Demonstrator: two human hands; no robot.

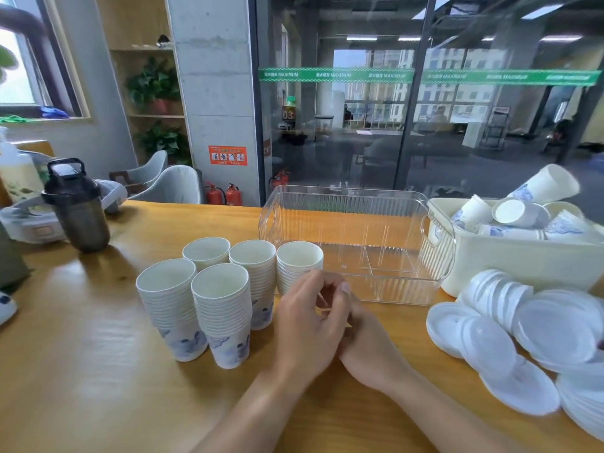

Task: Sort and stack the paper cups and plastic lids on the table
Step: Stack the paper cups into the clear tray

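Several stacks of white paper cups with blue prints stand upright in a cluster left of centre: a front left stack [168, 305], a front right stack [224, 315] and a stack nearest my hands [299, 263]. My left hand [310, 325] hovers beside that stack with loosely curled fingers and holds nothing. My right hand [371, 344] lies on the table just behind it, fingers hidden by the left hand. A cream bin [523, 259] at the right holds loose tumbled cups [519, 212]. White plastic lids [552, 331] lie in a sliding heap at the right.
A clear ribbed plastic bin [434, 256] with nothing in it sits beyond my hands, touching the cream bin. A dark shaker bottle [76, 207] and a white container [29, 223] stand at the far left. A glass wall runs behind the wooden table [81, 371].
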